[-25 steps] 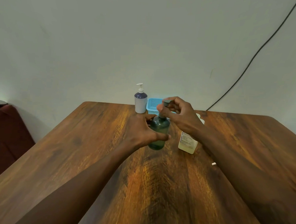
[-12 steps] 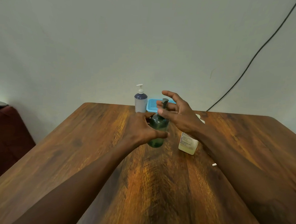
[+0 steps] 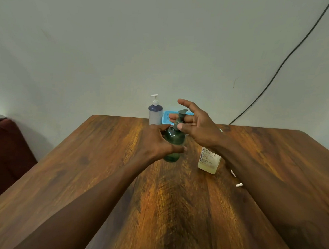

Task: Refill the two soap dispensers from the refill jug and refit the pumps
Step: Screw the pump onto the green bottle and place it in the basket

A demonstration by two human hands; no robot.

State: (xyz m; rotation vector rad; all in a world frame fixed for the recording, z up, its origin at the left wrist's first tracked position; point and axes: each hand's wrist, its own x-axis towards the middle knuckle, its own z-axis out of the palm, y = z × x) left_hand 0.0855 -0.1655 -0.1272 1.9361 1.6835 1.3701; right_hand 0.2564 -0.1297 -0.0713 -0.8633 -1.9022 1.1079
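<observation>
A dark green soap dispenser [image 3: 175, 140] stands upright on the wooden table [image 3: 100, 168], its green pump [image 3: 181, 112] sitting in the neck. My left hand [image 3: 155, 141] wraps around the bottle's body from the left. From the right, my right hand [image 3: 201, 130] has its thumb and a finger on the pump's collar, with the other fingers spread. A second dispenser [image 3: 155, 114], white with a blue shoulder and a white pump, stands at the table's far edge. Just right of the green bottle is the refill jug [image 3: 208, 161], holding pale yellow liquid and partly hidden by my right forearm.
A small blue basket [image 3: 167, 117] sits at the far edge behind the green pump. A small white piece [image 3: 239, 184] lies on the table by my right forearm. A black cable [image 3: 277, 71] runs down the wall. A maroon seat [image 3: 2, 144] stands left of the table.
My right hand has come off the pump's top, opened its fingers and shifted down to the collar. The left hand keeps its hold on the bottle.
</observation>
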